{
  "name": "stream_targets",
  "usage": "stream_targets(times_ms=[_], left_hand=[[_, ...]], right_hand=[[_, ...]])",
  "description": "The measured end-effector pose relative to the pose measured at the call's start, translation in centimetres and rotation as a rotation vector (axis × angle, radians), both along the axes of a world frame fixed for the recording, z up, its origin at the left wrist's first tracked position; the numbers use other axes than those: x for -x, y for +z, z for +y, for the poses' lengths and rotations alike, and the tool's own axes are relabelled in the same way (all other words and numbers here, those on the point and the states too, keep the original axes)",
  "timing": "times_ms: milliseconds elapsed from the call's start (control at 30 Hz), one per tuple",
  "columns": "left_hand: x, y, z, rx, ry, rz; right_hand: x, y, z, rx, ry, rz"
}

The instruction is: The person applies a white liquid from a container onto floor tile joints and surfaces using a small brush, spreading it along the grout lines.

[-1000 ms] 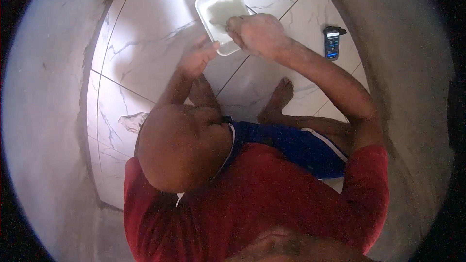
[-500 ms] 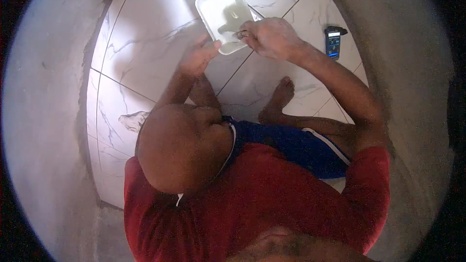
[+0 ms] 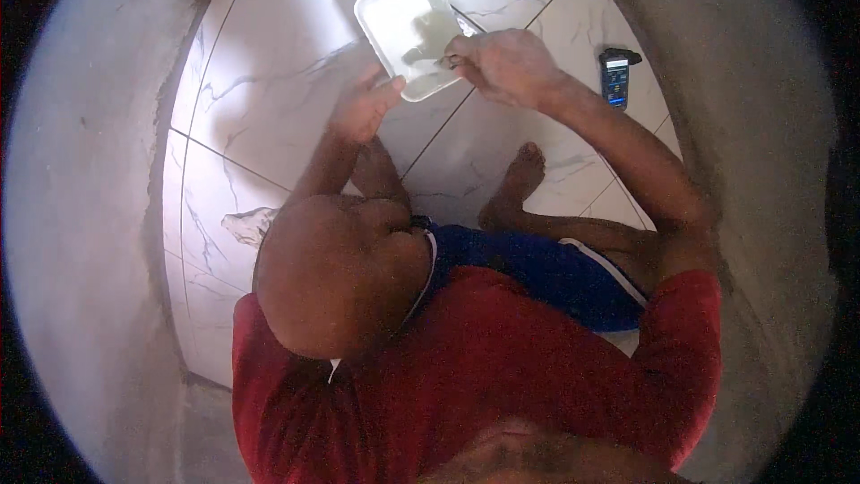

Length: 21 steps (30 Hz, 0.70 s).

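Note:
A shallow white rectangular tray (image 3: 394, 34) with rounded corners is tilted in front of me, and a shadow falls across its inside. My left hand (image 3: 365, 109) is closed on the tray's near left corner, its thumb on the rim. Over the near right side of the tray is my right hand (image 3: 507, 64), its fingers pinched together. A small dark, thin thing (image 3: 448, 63) shows at those fingertips; its kind cannot be made out.
Marbled white floor tiles (image 3: 269, 108) lie below. A dark handheld device with a lit screen (image 3: 615, 81) rests at the right. Something crumpled and whitish (image 3: 249, 225) lies by my left knee. Grey walls (image 3: 85, 215) rise on both sides. My bare foot (image 3: 528, 166) is on the tiles.
The tray has shifted slightly to the left. My right hand has moved a little to the right, still pinched. My left hand keeps its hold on the tray.

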State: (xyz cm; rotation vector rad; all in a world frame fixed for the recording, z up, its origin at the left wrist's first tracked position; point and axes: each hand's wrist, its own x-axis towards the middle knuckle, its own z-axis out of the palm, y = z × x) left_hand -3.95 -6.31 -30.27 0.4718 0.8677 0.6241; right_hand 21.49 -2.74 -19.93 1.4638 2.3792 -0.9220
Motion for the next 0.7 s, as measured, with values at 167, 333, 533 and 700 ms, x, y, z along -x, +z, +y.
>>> stream_targets(times_ms=[167,333,533,700], left_hand=[[-0.1,0.0,0.3,0.053,0.051,-0.007],[-0.1,0.3,0.5,0.071,0.050,-0.026],[0.4,-0.1,0.1,0.061,0.074,-0.040],[0.2,0.6,0.3,0.043,0.053,-0.012]], right_hand=[[0.0,0.2,0.1,-0.074,-0.117,0.082],[2.0,-0.3,-1.0,0.018,-0.202,0.080],[0.0,0.1,0.6,-0.064,-0.073,-0.090],[0.0,0.6,1.8,-0.161,-0.063,-0.089]])
